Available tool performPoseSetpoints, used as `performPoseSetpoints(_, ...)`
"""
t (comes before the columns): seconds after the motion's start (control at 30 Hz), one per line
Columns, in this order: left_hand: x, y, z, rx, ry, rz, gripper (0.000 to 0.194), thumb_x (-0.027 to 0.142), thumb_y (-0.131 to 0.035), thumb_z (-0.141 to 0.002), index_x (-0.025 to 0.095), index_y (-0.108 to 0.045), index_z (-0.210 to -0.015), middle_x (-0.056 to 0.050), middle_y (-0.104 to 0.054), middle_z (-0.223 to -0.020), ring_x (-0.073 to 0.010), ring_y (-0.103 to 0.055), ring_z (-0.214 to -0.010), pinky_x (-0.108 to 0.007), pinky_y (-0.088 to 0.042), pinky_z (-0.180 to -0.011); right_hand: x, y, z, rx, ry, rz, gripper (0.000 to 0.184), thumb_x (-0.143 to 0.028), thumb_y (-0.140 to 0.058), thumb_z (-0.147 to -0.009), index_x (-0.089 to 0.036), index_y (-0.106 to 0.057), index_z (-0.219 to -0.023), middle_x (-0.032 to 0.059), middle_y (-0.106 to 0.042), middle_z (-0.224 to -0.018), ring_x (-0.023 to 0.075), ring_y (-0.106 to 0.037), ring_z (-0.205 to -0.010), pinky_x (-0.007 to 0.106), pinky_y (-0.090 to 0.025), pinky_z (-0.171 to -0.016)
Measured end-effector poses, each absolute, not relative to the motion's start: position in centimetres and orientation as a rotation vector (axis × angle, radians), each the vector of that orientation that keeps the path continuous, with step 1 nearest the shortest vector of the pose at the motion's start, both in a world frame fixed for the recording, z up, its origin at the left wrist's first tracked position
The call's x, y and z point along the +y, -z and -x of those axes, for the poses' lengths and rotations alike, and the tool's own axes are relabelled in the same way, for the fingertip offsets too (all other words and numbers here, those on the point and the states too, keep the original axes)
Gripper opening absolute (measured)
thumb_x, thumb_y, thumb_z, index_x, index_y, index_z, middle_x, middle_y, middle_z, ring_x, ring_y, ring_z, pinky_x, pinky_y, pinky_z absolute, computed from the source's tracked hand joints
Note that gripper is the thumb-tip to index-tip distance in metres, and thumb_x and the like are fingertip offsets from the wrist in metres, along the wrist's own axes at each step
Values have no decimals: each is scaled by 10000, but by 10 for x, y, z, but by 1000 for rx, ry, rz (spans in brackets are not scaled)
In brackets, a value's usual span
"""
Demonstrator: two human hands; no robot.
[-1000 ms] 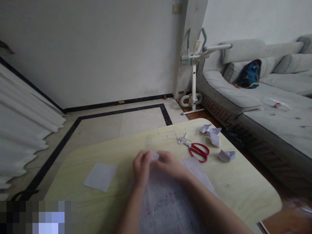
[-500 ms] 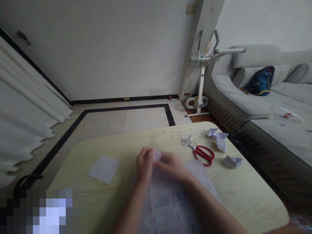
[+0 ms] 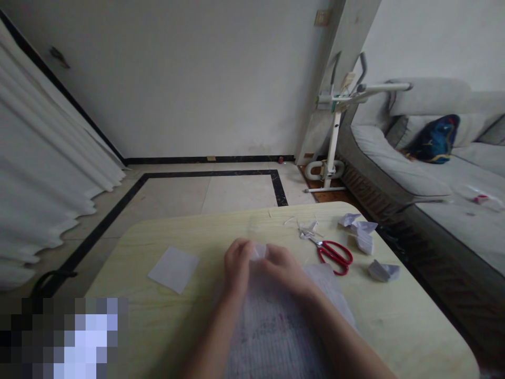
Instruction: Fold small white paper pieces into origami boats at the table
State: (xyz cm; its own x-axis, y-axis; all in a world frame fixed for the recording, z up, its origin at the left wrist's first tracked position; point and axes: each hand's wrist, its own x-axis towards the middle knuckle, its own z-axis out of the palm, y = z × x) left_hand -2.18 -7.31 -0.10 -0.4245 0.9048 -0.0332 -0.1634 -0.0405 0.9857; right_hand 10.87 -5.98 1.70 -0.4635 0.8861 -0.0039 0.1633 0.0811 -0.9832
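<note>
Head view showed the left hand (image 3: 238, 266) and the right hand (image 3: 284, 271) close together near the middle of the frame, the fingers of both pinching a small white paper (image 3: 259, 251) between them; its exact folds were partly hidden by the fingers. Beneath the hands and forearms, at bottom centre, lay a large lined sheet (image 3: 272, 342) covered in blurred marks. Right of centre, red-handled scissors (image 3: 335, 257) rested near the sheet's upper right corner, their blades pointing to the upper left, touching a small heap of paper scraps (image 3: 311, 229). Further right sat a cluster of folded papers (image 3: 363, 237), with a separate folded piece (image 3: 384, 270) just below. Left of the hands, well apart, a flat square paper (image 3: 173, 269) lay on the pale wooden surface (image 3: 418, 316). Beyond stood white exercise equipment (image 3: 333, 142) at upper right, beside a grey sofa (image 3: 418, 184), while a white curtain (image 3: 51, 173) hung at far left.
</note>
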Motion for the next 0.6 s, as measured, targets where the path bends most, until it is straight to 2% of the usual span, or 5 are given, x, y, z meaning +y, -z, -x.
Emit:
performPoseSetpoints(0.27,-73,-4,20,1417,-1562,-897,273,409,-646,-721,142,-615,-768,-3,-619,-644,-122,-567,-568,-206,-438,-526,-51,-7,-107,-1295,-1345,1113,237,-389,-628,-751,-178,-525,-717,-20,-531,-599,121,-487,-541,229,-371,-505)
performPoseSetpoints(0.4,-72,0,19,1427,-1572,-941,260,389,-663,-720,146,-604,-792,-23,-648,-690,-139,-607,-612,-219,-471,-554,-49,-2,-105,-1220,-1301,1025,205,-327,-644,-730,-202,-485,-763,-24,-527,-656,120,-492,-556,230,-378,-512)
performPoseSetpoints(0.47,-72,3,19,1414,-1578,-930,272,364,-672,-724,152,-590,-873,-24,-660,-713,-141,-620,-613,-225,-484,-563,-48,-1,-105,-1246,-1240,1012,161,-282,-623,-739,-205,-482,-752,-23,-525,-668,121,-487,-568,234,-382,-525)
performPoseSetpoints(0.6,-73,7,19,1416,-1564,-999,310,343,-632,-776,165,-587,-1026,-47,-690,-806,-162,-653,-709,-250,-512,-635,-48,-1,-107,-1392,-1078,1061,39,-220,-572,-770,-185,-575,-755,18,-591,-728,156,-545,-688,272,-432,-641)
